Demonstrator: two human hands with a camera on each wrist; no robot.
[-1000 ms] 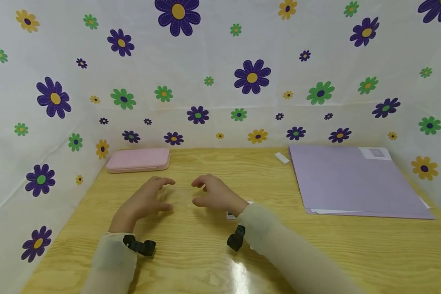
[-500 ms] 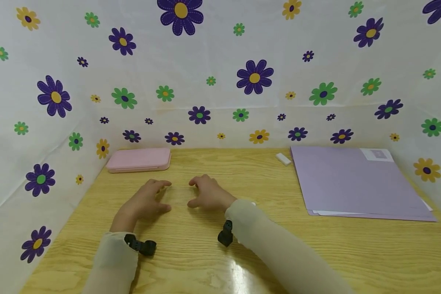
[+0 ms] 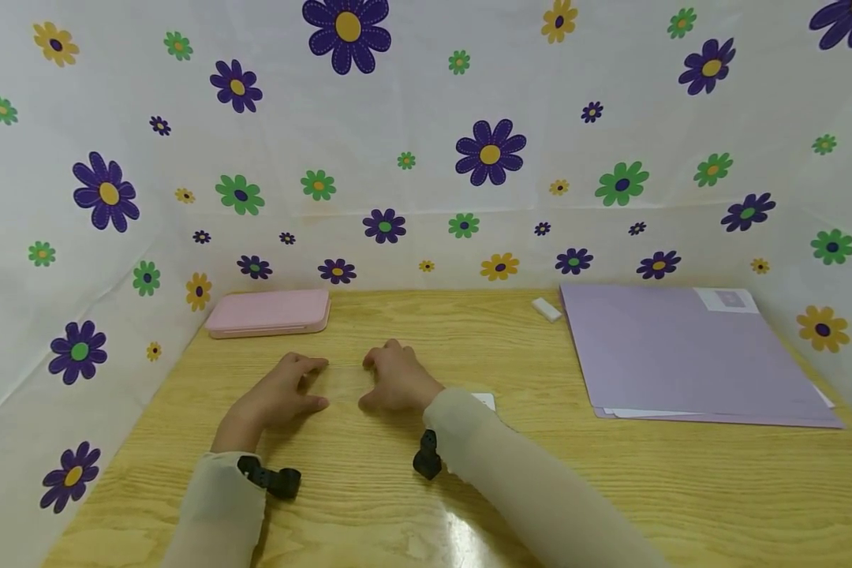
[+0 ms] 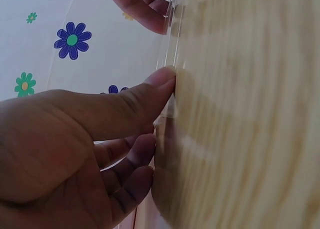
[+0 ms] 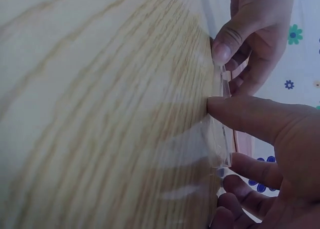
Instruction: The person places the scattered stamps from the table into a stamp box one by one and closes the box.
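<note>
A thin, flat, clear plastic case (image 5: 220, 139) lies low on the wooden table, nearly invisible in the head view. My left hand (image 3: 278, 392) grips its left end, thumb on the near edge and fingers at the far edge. Opposite it, my right hand (image 3: 399, 379) holds the right end the same way. The left wrist view shows the left thumb (image 4: 161, 78) pressed to the case's clear edge (image 4: 172, 49). In the right wrist view the right thumb (image 5: 235, 109) touches the near edge, with the left hand (image 5: 257, 31) farther along.
A pink pencil case (image 3: 268, 312) sits at the back left. A white eraser (image 3: 547, 309) lies beside a purple folder (image 3: 674, 355) with papers inside, at the right. Beneath my right sleeve a white card (image 3: 486, 400) shows partly. A flowered cloth (image 3: 426, 118) walls the back and sides.
Both hands have shifted slightly left, the right one more, along with its forearm. The card by the right wrist is now covered differently by the sleeve. Both hands stay at the clear case.
</note>
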